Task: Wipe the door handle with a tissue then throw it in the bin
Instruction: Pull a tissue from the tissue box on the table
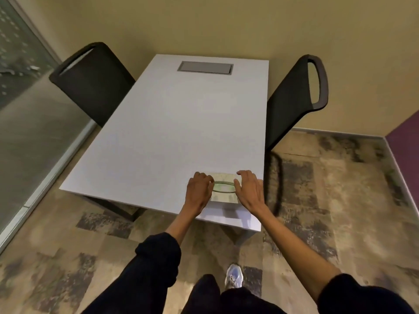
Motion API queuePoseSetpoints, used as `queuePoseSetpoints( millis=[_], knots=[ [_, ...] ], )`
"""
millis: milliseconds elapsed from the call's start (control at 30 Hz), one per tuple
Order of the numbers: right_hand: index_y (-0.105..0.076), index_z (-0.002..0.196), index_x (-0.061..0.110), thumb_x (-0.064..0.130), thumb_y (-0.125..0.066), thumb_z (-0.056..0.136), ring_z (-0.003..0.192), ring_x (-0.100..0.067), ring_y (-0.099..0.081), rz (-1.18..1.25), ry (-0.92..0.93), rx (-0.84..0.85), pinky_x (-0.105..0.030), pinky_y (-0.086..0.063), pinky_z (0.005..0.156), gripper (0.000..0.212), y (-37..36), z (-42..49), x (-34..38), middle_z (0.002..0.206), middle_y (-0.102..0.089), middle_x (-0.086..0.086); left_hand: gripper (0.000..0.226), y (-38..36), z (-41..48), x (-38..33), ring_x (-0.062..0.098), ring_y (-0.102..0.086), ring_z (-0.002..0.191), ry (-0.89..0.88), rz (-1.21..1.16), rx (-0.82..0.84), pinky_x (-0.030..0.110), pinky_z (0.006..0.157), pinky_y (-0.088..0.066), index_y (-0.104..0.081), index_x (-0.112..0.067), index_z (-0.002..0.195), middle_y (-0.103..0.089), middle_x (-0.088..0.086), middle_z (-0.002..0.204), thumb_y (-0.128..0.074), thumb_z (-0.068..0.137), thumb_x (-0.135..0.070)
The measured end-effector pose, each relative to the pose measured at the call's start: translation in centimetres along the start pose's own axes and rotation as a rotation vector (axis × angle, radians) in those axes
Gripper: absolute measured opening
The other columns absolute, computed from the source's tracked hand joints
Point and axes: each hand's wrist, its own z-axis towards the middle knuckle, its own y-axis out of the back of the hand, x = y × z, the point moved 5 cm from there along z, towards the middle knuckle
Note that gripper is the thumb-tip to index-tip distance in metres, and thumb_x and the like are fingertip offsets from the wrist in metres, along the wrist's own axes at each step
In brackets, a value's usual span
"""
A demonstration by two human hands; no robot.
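Observation:
A flat tissue box [223, 188] with a green-rimmed oval slot lies on the white table [172, 132] near its front right corner. My left hand [198, 192] rests at the box's left end, fingers curled toward the slot. At the box's right end my right hand [249, 190] lies with its fingers spread on the edge. Whether the left fingers pinch a tissue is hidden. No door handle or bin is in view.
Two black chairs flank the table, one at the left [93, 80] and one at the right [294, 98]. A grey cable hatch [205, 68] sits at the table's far end. A glass wall [22, 87] runs along the left. Patterned carpet lies underfoot.

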Motion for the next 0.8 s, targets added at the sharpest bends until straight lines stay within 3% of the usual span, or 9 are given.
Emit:
queuePoseSetpoints(
  millis=[333, 800],
  knots=[
    [-0.065, 0.105, 0.016, 0.022, -0.049, 0.098, 0.095, -0.025, -0.062, -0.071, -0.034, 0.072, -0.041, -0.042, 0.088, 0.019, -2.8, 0.9, -0.5, 0.103, -0.071, -0.003, 0.028, -3.2, 1.7, -0.1, 0.024, -0.059, 0.107, -0.048, -0.011, 0.125, 0.033, 0.082, -0.049, -0.069, -0.012, 0.119, -0.068, 0.009, 0.112, -0.048, 0.105, -0.025],
    [-0.076, 0.096, 0.022, 0.028, -0.056, 0.096, 0.085, -0.023, -0.058, -0.212, -0.053, 0.175, -0.036, -0.037, 0.085, 0.021, -5.9, 2.9, -0.4, 0.089, -0.073, -0.002, 0.028, -5.4, 4.7, 0.5, 0.025, -0.058, 0.092, -0.23, 0.051, 0.262, 0.036, 0.072, -0.049, -0.072, -0.011, 0.098, -0.067, 0.009, 0.093, -0.046, 0.101, -0.018]
  ],
)
